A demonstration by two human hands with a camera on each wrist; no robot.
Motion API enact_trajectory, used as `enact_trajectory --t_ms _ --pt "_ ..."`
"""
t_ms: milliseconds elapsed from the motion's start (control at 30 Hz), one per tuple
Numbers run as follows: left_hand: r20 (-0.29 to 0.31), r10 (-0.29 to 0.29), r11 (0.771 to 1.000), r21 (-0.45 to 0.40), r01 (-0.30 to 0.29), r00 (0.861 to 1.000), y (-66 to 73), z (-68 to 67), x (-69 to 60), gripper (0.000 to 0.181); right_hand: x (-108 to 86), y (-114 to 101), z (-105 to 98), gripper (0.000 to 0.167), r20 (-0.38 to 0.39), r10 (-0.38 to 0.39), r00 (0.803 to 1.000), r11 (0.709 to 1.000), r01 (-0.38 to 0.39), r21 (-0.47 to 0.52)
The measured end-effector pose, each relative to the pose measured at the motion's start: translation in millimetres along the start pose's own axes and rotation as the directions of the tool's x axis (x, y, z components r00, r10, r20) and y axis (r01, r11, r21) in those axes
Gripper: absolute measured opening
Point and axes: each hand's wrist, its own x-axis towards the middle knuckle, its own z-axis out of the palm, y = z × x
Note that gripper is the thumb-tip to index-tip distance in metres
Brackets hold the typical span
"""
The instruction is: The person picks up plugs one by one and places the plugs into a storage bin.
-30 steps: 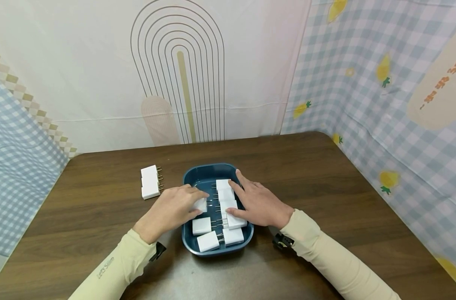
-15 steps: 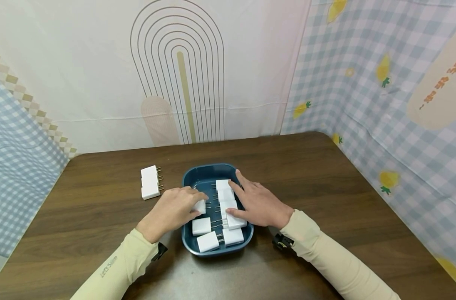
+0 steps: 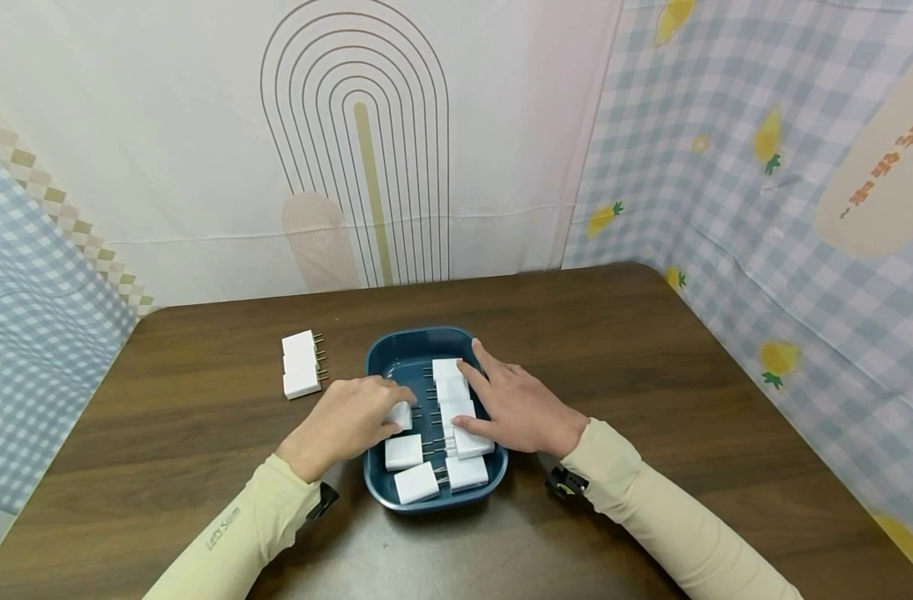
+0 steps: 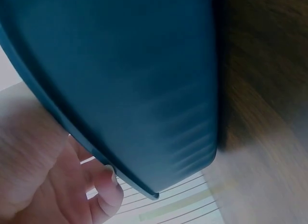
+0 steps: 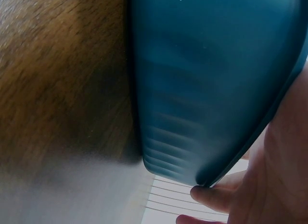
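Note:
A dark blue tray holds several white plug chargers with metal prongs, most in a column along its right side. My left hand reaches over the tray's left rim and pinches one charger between thumb and fingers, prongs to the right. Two more chargers lie below it on the left. With fingers spread, my right hand rests across the right rim and touches the right-hand column. Both wrist views show mostly the tray's outer wall, which hides the chargers.
To the left of the tray, a short row of white chargers lies on the brown wooden table, prongs pointing right. A printed white cloth hangs behind the table, and a checked cloth hangs on the right.
The left hand has shifted very slightly, toward the near side of the tray, with the charger still between its fingers. The right hand and the tray stay where they were.

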Motion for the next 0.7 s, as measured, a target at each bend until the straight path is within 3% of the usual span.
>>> enact_trajectory --t_ms 333,700 --pt "0.08 -0.03 0.997 -0.064 0.036 0.996 1.3 -0.2 2.8 0.033 -1.0 -0.2 -0.4 0.087 -0.006 -0.005 1.0 1.0 0.005 0.003" --pt "0.112 -0.05 0.992 -0.107 0.062 0.992 0.7 0.5 4.2 0.03 -1.7 -1.0 -1.1 0.087 -0.011 -0.014 1.0 1.0 0.014 0.003"
